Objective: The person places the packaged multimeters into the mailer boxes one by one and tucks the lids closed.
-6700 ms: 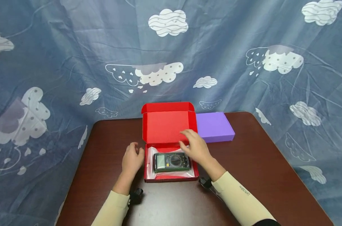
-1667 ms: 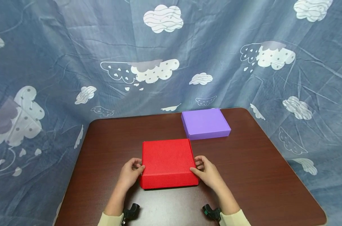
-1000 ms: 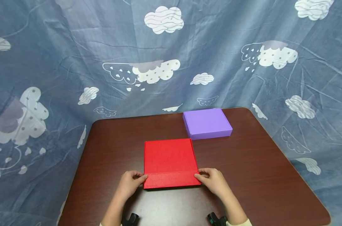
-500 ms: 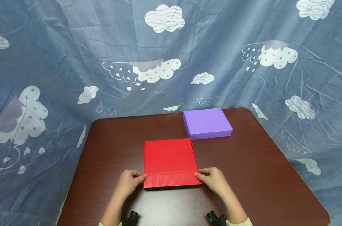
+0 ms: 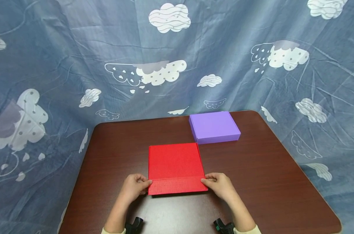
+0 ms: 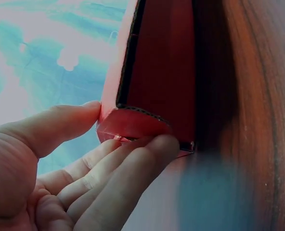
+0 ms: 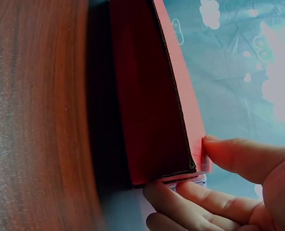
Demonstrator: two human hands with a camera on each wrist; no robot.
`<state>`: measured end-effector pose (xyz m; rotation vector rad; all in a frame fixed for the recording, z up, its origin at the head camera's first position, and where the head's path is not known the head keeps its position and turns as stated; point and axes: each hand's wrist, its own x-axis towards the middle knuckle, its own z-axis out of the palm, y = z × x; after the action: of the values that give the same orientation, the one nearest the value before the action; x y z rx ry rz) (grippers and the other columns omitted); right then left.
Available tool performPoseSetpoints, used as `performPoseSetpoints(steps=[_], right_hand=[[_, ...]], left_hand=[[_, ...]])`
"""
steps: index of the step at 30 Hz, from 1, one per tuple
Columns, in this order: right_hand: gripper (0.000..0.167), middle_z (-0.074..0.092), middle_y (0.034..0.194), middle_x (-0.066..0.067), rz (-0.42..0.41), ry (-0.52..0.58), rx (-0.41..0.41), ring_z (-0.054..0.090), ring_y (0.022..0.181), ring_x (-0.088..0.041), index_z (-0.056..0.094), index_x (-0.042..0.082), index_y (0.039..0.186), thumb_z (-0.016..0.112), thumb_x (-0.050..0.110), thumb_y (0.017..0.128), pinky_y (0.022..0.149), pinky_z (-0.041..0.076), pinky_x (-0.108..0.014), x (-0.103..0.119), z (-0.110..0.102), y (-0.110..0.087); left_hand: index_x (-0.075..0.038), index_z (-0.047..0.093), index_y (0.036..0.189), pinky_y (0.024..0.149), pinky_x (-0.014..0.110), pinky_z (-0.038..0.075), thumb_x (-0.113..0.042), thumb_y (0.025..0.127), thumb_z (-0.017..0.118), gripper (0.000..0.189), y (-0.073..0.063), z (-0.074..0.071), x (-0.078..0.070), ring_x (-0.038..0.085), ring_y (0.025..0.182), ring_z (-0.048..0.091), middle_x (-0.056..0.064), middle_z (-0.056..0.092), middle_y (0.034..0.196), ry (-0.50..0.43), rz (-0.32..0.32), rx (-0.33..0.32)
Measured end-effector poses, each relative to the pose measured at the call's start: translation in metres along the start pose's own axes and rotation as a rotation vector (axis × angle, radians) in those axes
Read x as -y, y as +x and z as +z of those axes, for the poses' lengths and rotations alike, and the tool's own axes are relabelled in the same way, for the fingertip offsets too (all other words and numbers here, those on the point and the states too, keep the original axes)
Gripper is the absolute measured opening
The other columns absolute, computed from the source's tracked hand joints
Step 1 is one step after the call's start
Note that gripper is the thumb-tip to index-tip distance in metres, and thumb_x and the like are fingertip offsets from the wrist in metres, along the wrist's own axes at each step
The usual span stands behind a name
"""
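A red cardboard box (image 5: 175,161) lies on the table with its lid down, so its inside is hidden in the head view. The lid's front flap (image 5: 178,186) juts out toward the person, with a dark shadow under its edge. At the flap's left corner my left hand (image 5: 133,188) pinches it, thumb on top. My right hand (image 5: 220,186) does the same at the right corner. In the left wrist view, fingertips (image 6: 162,147) press a curved side tab (image 6: 135,121). The right wrist view shows the box's dark red front wall (image 7: 147,106) beneath the flap.
A closed purple box (image 5: 215,127) stands behind the red box, toward the right, close to its back right corner. Both boxes are on a dark brown wooden table (image 5: 267,175). A blue curtain with cloud prints (image 5: 130,35) hangs behind and at the sides.
Earlier the red box stood open with a multimeter inside; its lid came down over it. Then the front flap swung up and outward as both hands slid to its corners. Lately almost nothing moves.
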<state>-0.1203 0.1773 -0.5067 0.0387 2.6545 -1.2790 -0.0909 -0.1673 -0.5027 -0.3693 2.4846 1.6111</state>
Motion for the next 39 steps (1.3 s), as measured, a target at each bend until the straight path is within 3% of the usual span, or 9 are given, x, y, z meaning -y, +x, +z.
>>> performPoseSetpoints(steps=[8,16,22,26,30,34,39], right_hand=[[0.028,0.079,0.093,-0.006,0.014,0.042,0.008,0.073,0.085,-0.015,0.076,-0.002,0.105,0.083,0.02,0.088,0.074,0.055,-0.028,-0.004,0.004,0.001],[0.027,0.078,0.095,-0.01,0.026,0.132,-0.03,0.074,0.086,-0.017,0.072,-0.005,0.109,0.082,0.01,0.088,0.072,0.054,-0.024,-0.012,0.014,0.003],[0.025,0.077,0.092,-0.008,0.068,0.188,-0.069,0.072,0.08,-0.013,0.072,-0.003,0.108,0.082,0.01,0.088,0.069,0.053,-0.022,-0.017,0.022,0.002],[0.032,0.075,0.09,-0.004,0.05,0.112,-0.08,0.07,0.077,-0.01,0.072,-0.001,0.112,0.084,0.018,0.088,0.069,0.051,-0.023,-0.018,0.018,0.0],[0.047,0.072,0.096,-0.003,0.004,0.009,-0.081,0.068,0.082,-0.01,0.067,0.001,0.127,0.084,0.024,0.089,0.069,0.05,-0.024,-0.013,0.004,0.0],[0.058,0.069,0.108,-0.008,-0.124,-0.116,-0.067,0.068,0.093,-0.018,0.063,0.005,0.137,0.086,0.021,0.086,0.078,0.055,-0.032,-0.004,-0.011,0.001],[0.073,0.067,0.124,-0.012,-0.28,-0.318,0.055,0.066,0.111,-0.028,0.057,0.01,0.148,0.089,0.017,0.082,0.095,0.056,-0.05,0.006,-0.014,0.001]], left_hand=[[0.001,0.068,0.085,0.059,0.032,0.059,-0.009,0.086,0.083,0.018,-0.001,-0.002,0.0,0.017,0.061,0.069,0.004,0.071,0.07,0.023,0.008,0.007],[0.0,0.068,0.087,0.06,0.036,0.059,-0.012,0.087,0.083,0.019,-0.001,-0.003,0.002,0.018,0.062,0.069,0.003,0.069,0.07,0.053,0.013,0.015],[0.0,0.068,0.091,0.058,0.031,0.055,-0.012,0.087,0.083,0.02,-0.001,-0.004,0.006,0.02,0.065,0.071,0.004,0.07,0.072,0.063,0.019,0.01],[0.002,0.068,0.1,0.057,0.027,0.05,-0.013,0.087,0.083,0.025,-0.003,-0.005,0.006,0.016,0.065,0.067,0.003,0.069,0.073,0.095,0.06,0.032],[0.002,0.066,0.121,0.061,0.026,0.05,-0.016,0.085,0.086,0.045,-0.003,-0.014,-0.001,0.012,0.068,0.063,0.0,0.067,0.078,0.194,0.139,0.035],[-0.004,0.063,0.133,0.065,0.029,0.054,-0.017,0.082,0.09,0.059,-0.001,-0.023,-0.013,0.013,0.076,0.065,0.002,0.067,0.09,0.333,0.18,0.033],[-0.009,0.061,0.141,0.071,0.036,0.055,-0.018,0.08,0.09,0.067,0.001,-0.018,-0.018,0.017,0.086,0.066,0.008,0.07,0.105,0.475,0.199,0.145]])
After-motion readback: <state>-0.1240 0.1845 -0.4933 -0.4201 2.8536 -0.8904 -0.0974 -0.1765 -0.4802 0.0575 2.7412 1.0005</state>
